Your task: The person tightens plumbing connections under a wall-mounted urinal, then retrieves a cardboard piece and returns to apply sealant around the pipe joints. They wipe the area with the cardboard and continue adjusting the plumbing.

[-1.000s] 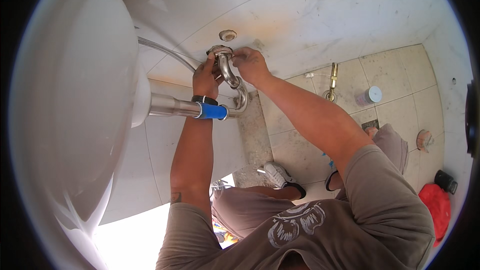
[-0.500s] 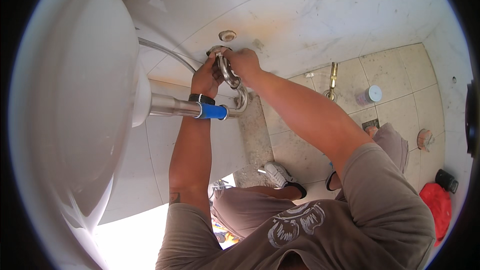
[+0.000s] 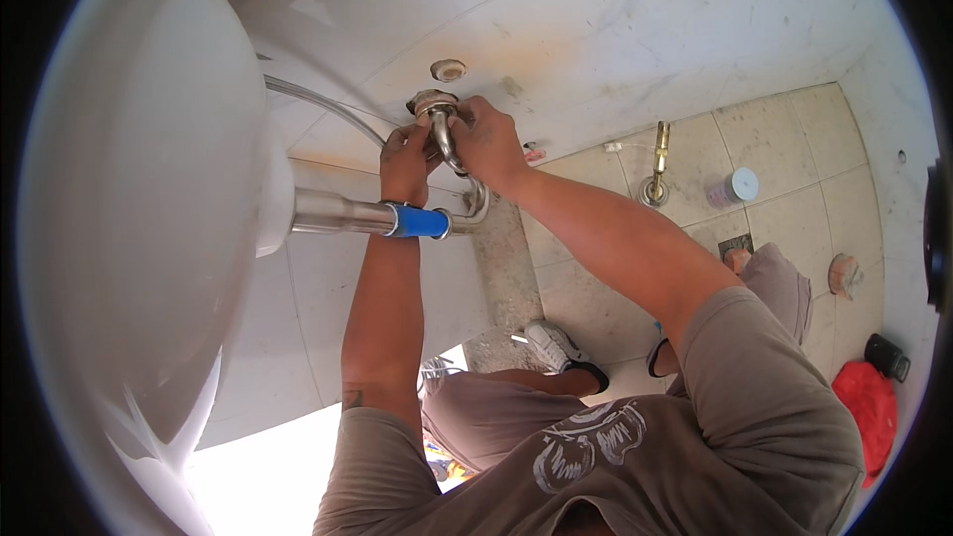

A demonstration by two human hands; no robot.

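The polished steel trap pipe [image 3: 446, 145] stands right of the white ceramic basin [image 3: 149, 238], its upper end meeting the wall. On the side nearer the basin, the left hand [image 3: 405, 167] grips that end; on the side farther from it, the right hand [image 3: 486, 144] does too, the fingers of both closed around the metal. The joint to the basin's straight drainpipe [image 3: 338, 210], wrapped in a blue sleeve [image 3: 421, 222], looks done. The wall end seems unsettled: whether the flange [image 3: 434, 99] sits flush, I cannot tell.
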